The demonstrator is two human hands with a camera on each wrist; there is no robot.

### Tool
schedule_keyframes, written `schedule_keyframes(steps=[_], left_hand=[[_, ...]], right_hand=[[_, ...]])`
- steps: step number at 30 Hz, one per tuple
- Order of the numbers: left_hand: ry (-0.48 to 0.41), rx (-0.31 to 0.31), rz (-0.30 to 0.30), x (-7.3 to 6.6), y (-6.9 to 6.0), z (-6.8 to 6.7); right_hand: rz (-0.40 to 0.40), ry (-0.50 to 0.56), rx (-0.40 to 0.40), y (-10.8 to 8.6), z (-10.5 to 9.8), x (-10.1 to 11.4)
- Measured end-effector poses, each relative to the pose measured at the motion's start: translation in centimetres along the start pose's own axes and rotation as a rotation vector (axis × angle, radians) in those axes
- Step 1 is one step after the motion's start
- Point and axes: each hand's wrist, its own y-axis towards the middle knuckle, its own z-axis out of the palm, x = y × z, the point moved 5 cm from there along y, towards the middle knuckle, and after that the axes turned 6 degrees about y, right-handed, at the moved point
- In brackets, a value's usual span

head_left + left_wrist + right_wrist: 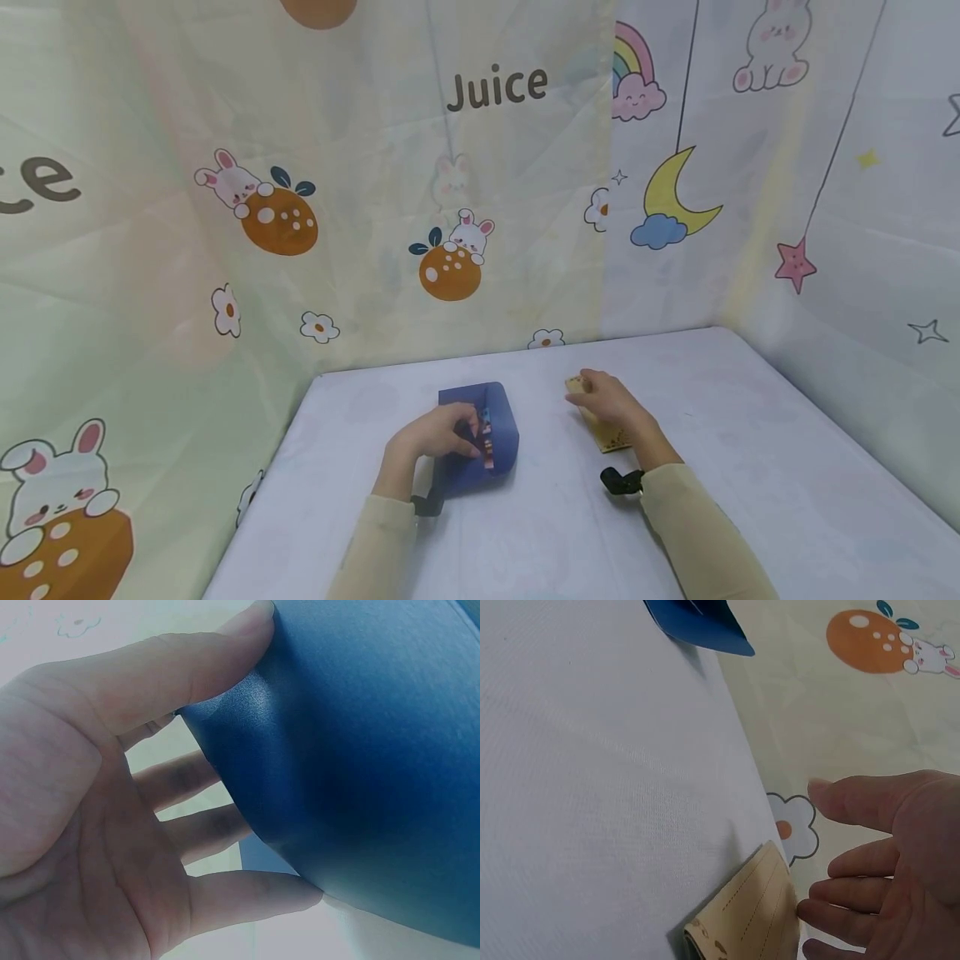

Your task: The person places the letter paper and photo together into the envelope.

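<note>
A blue paper envelope (471,477) lies on the table left of centre, with colourful printed pieces (487,437) showing in its opening. My left hand (435,433) pinches the envelope's edge; in the left wrist view the thumb lies over the blue paper (337,765) and the other fingers reach behind it. To the right is a folded tan paper (611,439) with dotted lines and brown marks. Over its far end is my right hand (613,400). In the right wrist view that hand (900,862) has extended fingers beside the tan paper (757,907); whether they touch it I cannot tell.
A white cloth covers the table (555,542). Printed curtains (375,275) stand close behind the table and on both sides. Each wrist wears a small dark camera, seen plainly on the right wrist (621,481).
</note>
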Motion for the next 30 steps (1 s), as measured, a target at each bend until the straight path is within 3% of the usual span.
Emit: schedule_keyframes(steps=[16,30], left_hand=[[0.002,0.005,-0.012,0.0,-0.1,0.2],[0.0,0.006,-0.018,0.0,0.0,0.1]], right_hand=[[0.006,-0.08,-0.031,0.3,-0.2,-1.1],[0.025,-0.062,-0.035,0.7,-0.4,-1.7]])
